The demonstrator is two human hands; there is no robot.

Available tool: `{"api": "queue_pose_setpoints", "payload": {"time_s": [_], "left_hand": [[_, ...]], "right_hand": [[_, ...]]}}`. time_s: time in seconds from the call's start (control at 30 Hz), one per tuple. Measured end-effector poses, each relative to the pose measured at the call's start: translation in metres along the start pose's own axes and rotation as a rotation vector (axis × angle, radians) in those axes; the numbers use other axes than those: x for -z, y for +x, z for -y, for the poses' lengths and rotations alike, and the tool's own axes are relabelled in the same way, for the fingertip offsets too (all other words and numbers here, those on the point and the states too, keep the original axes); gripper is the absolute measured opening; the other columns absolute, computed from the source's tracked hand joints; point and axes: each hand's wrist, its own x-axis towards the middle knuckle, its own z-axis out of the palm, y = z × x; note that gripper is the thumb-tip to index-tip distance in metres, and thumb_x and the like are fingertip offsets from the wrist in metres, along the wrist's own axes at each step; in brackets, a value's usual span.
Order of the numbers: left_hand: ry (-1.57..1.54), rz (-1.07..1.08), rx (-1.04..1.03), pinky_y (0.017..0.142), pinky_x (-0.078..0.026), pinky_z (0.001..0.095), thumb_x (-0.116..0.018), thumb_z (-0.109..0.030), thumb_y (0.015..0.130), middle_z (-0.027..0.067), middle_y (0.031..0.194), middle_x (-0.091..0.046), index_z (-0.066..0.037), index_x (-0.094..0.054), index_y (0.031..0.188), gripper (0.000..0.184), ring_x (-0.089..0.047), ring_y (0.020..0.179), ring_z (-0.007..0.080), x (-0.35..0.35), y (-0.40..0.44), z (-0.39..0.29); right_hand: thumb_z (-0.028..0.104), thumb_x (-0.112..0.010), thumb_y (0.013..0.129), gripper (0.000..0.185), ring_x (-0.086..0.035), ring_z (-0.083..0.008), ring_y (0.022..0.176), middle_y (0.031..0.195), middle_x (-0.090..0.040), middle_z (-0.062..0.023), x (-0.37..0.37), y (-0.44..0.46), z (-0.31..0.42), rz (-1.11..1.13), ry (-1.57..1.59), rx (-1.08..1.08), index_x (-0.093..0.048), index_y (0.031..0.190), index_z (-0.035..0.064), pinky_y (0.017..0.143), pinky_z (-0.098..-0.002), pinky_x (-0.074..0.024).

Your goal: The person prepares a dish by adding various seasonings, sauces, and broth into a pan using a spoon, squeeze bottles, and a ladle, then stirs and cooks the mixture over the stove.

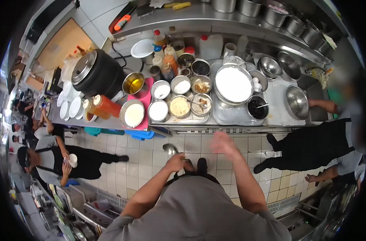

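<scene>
My left hand [176, 163] is closed in front of my body, low over the floor side of the counter. It grips a metal ladle [170, 149], whose bowl points away from me. My right hand [224, 145] is raised near the counter's front edge, smeared by motion, so its fingers cannot be made out. Beyond it stand a large round container of white contents [233, 84] and a small bowl of dark sauce [257, 107] with a spoon in it. Nearer the middle are metal tubs, among them one of pale yellow paste [179, 106] and one of white powder [158, 111].
At the left are a black soup warmer [97, 74], squeeze bottles [108, 107], white plates [75, 107] and a pot of yellow liquid [134, 84]. Metal bowls [297, 102] sit at the right. A person [62, 158] holding a white bowl stands left; another person [317, 140] stands right.
</scene>
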Motion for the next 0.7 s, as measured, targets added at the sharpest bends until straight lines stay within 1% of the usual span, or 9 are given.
{"api": "queue_pose_setpoints", "payload": {"time_s": [0.03,0.1,0.13,0.17,0.23,0.43,0.5,0.63,0.7], "left_hand": [[0.081,0.047,-0.219,0.082,-0.055,0.0425,-0.068,-0.013,0.083,0.0168,0.093,-0.069,-0.004,-0.061,0.105,0.024,-0.069,0.097,0.0285,0.012,-0.004,0.049],[-1.007,-0.063,0.039,0.07,-0.056,0.0362,-0.069,-0.008,0.089,0.0089,0.091,-0.069,-0.007,-0.057,0.11,0.024,-0.07,0.086,0.0219,0.032,-0.038,0.064],[-0.651,-0.244,0.048,0.062,-0.055,0.031,-0.065,-0.01,0.097,0.0057,0.086,-0.068,-0.009,-0.053,0.114,0.021,-0.068,0.072,0.0182,0.038,-0.059,0.053],[-0.697,-0.26,0.255,0.056,-0.053,0.0303,-0.062,-0.017,0.102,0.0068,0.081,-0.068,-0.01,-0.053,0.11,0.014,-0.066,0.062,0.0163,0.053,-0.069,0.048],[-0.608,-0.43,0.362,0.058,-0.055,0.0331,-0.062,-0.017,0.101,0.0085,0.081,-0.068,-0.009,-0.053,0.105,0.012,-0.068,0.064,0.0179,0.06,-0.094,0.037],[-0.904,-0.898,0.473,0.055,-0.056,0.0345,-0.061,-0.027,0.101,0.0126,0.081,-0.072,-0.015,-0.049,0.108,0.018,-0.067,0.061,0.021,0.038,-0.131,0.082],[-0.942,-1.054,0.526,0.055,-0.056,0.0341,-0.059,-0.032,0.102,0.0083,0.081,-0.071,-0.017,-0.05,0.109,0.019,-0.065,0.063,0.019,0.031,-0.138,0.08],[-1.19,-1.362,0.512,0.055,-0.057,0.0329,-0.057,-0.033,0.104,0.0051,0.08,-0.069,-0.021,-0.05,0.109,0.015,-0.066,0.066,0.0198,0.019,-0.144,0.042],[-1.222,-1.48,0.547,0.06,-0.057,0.0322,-0.058,-0.038,0.102,0.0026,0.086,-0.07,-0.024,-0.052,0.115,0.02,-0.067,0.071,0.0192,0.013,-0.134,0.014]], "right_hand": [[0.038,-0.056,0.102,0.051,-0.066,-0.0241,0.1,0.122,-0.061,-0.0114,0.022,0.012,0.007,-0.155,0.161,0.096,-0.047,0.144,0.0095,0.077,-0.0411,-0.0585],[0.048,-0.055,0.102,0.061,-0.06,-0.0269,0.116,0.133,-0.054,-0.0147,0.065,0.027,0.039,-0.383,0.361,0.255,-0.044,0.148,0.0091,0.084,-0.0432,-0.0561],[0.052,-0.054,0.102,0.066,-0.056,-0.0277,0.123,0.14,-0.051,-0.0163,0.081,0.032,0.062,-0.455,0.409,0.304,-0.042,0.149,0.0088,0.089,-0.0441,-0.0545],[0.055,-0.053,0.101,0.069,-0.052,-0.0285,0.128,0.144,-0.049,-0.0174,0.1,0.046,0.079,-0.477,0.375,0.355,-0.041,0.15,0.0087,0.094,-0.0456,-0.0516],[0.058,-0.053,0.1,0.072,-0.048,-0.0293,0.132,0.147,-0.047,-0.0184,0.127,0.07,0.099,-0.503,0.339,0.395,-0.04,0.151,0.0086,0.099,-0.047,-0.0488],[0.057,-0.05,0.102,0.067,-0.056,-0.0206,0.127,0.135,-0.062,-0.0072,0.158,0.142,0.124,-0.407,0.398,0.329,-0.048,0.146,0.007,0.104,-0.0426,-0.047],[0.055,-0.053,0.101,0.066,-0.055,-0.0212,0.127,0.142,-0.057,-0.0073,0.145,0.147,0.107,-0.364,0.361,0.499,-0.048,0.147,0.008,0.104,-0.0417,-0.0473],[0.059,-0.051,0.101,0.08,-0.036,-0.0252,0.144,0.158,-0.035,-0.0069,0.12,0.11,0.09,-0.29,0.245,0.361,-0.024,0.159,0.0106,0.103,-0.0499,-0.0461],[0.055,-0.051,0.103,0.075,-0.049,-0.0267,0.133,0.151,-0.042,-0.0142,0.127,0.098,0.078,-0.208,0.246,0.339,-0.028,0.157,0.009,0.099,-0.046,-0.0497]]}}
